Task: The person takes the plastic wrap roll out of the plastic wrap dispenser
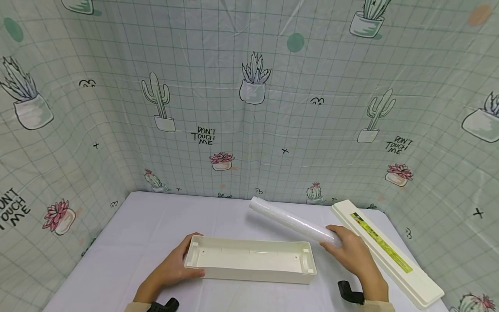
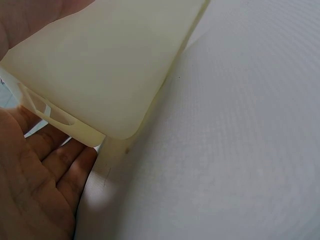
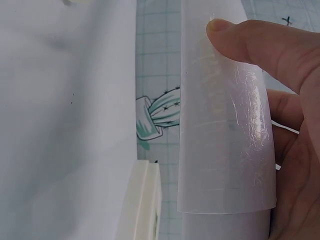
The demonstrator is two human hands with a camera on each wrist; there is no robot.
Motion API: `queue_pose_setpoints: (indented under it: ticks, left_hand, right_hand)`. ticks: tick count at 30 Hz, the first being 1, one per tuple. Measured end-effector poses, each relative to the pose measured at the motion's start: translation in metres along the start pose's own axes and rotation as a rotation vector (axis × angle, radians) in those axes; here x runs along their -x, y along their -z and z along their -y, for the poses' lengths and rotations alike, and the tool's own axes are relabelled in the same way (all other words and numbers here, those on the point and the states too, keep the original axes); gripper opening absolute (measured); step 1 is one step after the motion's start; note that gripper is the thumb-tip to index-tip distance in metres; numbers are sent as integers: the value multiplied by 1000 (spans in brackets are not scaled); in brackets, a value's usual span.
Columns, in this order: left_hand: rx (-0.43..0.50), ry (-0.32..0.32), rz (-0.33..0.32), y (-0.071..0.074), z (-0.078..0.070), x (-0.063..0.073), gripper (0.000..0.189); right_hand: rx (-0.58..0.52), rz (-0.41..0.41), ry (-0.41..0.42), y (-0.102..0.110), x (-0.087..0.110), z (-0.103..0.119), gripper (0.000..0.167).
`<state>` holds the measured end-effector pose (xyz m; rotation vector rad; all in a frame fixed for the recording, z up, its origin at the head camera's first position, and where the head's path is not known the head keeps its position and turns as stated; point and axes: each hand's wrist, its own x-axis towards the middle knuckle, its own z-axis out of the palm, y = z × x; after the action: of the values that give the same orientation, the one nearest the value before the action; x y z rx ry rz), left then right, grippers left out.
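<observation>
A long, open-topped white plastic box (image 1: pixel 257 275) stands on the table. My left hand (image 1: pixel 173 266) grips its left end, thumb at the front wall and fingers round the back. The left wrist view shows the box's side wall (image 2: pixel 110 65) close up, with slots in its end. To the right, my right hand (image 1: pixel 356 251) holds a roll of clear plastic wrap (image 1: pixel 290 219) by its near end, thumb on one side and fingers on the other. The roll slants up and away to the left, behind the box. In the right wrist view a core end (image 3: pixel 225 226) projects beyond the film.
A long white lid (image 1: pixel 421 287) with a yellow-green label (image 1: pixel 383 243) lies at the right, beside my right hand. White cloth covers the table (image 1: pixel 105 268). A curtain (image 1: pixel 249 125) printed with cacti rises behind the table and along both sides.
</observation>
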<state>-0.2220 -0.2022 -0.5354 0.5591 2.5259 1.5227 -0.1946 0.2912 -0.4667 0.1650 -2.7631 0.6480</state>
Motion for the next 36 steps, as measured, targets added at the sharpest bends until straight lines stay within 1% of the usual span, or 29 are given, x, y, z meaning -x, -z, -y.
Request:
queue_pose_setpoints:
  ticks: [4, 7, 24, 30, 36]
  left_hand:
    - [9, 0, 0, 0, 0, 0, 101]
    - [18, 12, -2, -1, 0, 0, 102]
    - [-16, 13, 4, 0, 2, 0, 100]
    - [-6, 18, 5, 0, 0, 0, 100]
    - [-15, -23, 9, 1, 2, 1, 98]
  right_hand:
    - [2, 1, -3, -1, 0, -2, 52]
    - [1, 3, -5, -2, 0, -4, 52]
    - [-1, 12, -10, -7, 0, -10, 52]
    - [6, 17, -15, -8, 0, -11, 52]
    - [8, 25, -21, -9, 0, -13, 52]
